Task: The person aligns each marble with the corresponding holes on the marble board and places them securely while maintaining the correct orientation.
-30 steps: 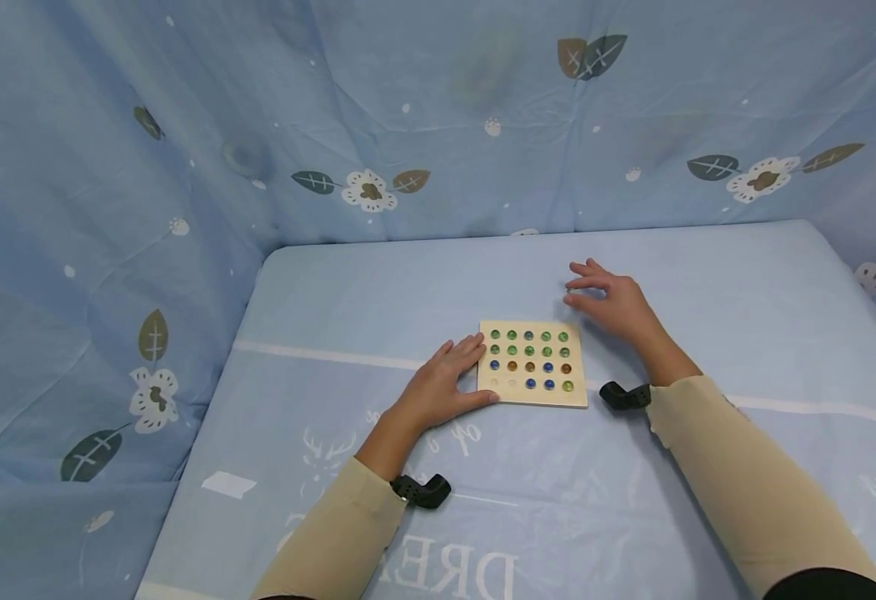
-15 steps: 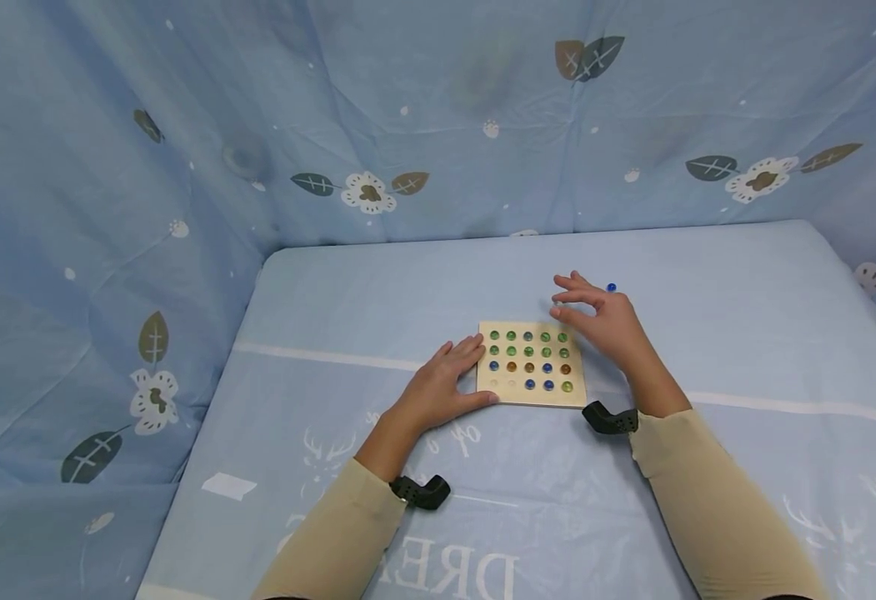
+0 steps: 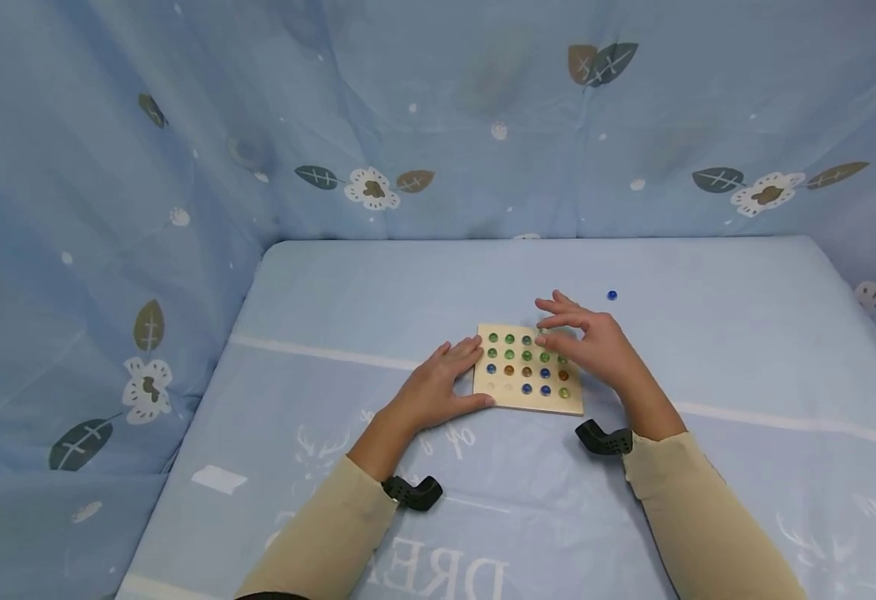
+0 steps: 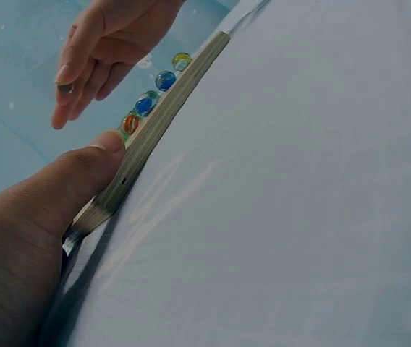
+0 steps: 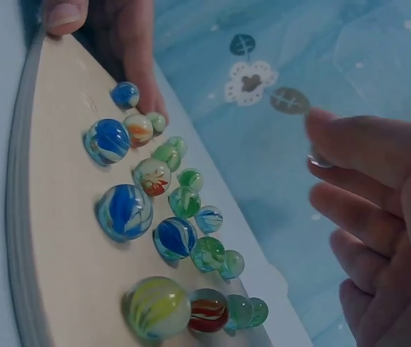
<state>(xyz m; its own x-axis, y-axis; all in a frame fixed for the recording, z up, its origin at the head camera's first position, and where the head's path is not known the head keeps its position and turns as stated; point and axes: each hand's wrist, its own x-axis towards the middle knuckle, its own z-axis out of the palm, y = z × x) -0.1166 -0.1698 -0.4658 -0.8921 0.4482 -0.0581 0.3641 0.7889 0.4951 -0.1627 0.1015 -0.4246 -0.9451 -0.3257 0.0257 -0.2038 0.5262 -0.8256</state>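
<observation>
A square wooden board (image 3: 514,402) lies on the table, set with rows of glass marbles in green, blue, orange and yellow-green. Two hollows at its near left hold no marble. My left hand (image 3: 438,388) rests at the board's left side, its fingers fairly straight on the edge and its thumb (image 4: 106,144) on the near corner. Above the far right part of the board is my right hand (image 3: 593,343). Thumb and index finger pinch a small marble (image 5: 320,161), mostly covered by the fingertips, its colour unclear. The other fingers are spread loosely.
One loose blue marble (image 3: 613,295) lies on the table beyond the right hand. Pale blue printed cloth covers the table (image 3: 377,292), and patterned curtains (image 3: 468,150) rise behind it and on the left. A white patch (image 3: 218,479) is at the left.
With the marble pinched, my right hand has come left and nearer, from beyond the board to over it. The loose blue marble came into sight behind it. My left hand stays on the board.
</observation>
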